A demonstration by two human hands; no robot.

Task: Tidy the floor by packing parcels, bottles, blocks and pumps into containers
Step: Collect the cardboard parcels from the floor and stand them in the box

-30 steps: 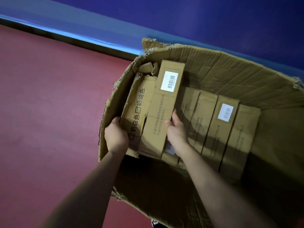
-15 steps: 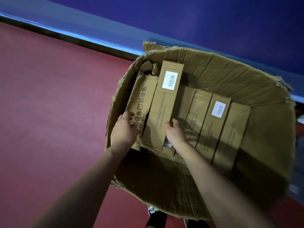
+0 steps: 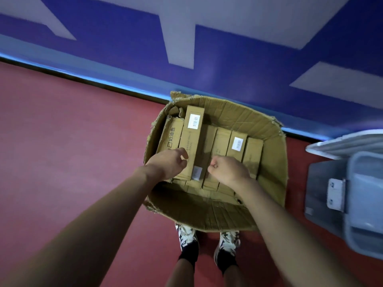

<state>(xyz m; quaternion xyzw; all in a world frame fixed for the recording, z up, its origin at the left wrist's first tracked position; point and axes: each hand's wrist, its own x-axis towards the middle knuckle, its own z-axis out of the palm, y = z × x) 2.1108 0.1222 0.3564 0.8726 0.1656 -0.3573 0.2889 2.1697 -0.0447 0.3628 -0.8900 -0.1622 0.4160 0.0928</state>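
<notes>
Left hand [image 3: 167, 163] loosely curled, right hand [image 3: 229, 169] fisted, both empty over mid-frame carton [image 3: 275, 162]; parcels [image 3: 191, 141] look stiff, light, so grip by long edges.

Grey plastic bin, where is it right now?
In the head view, the grey plastic bin sits at the right edge on the red floor, just right of the cardboard box.
</notes>
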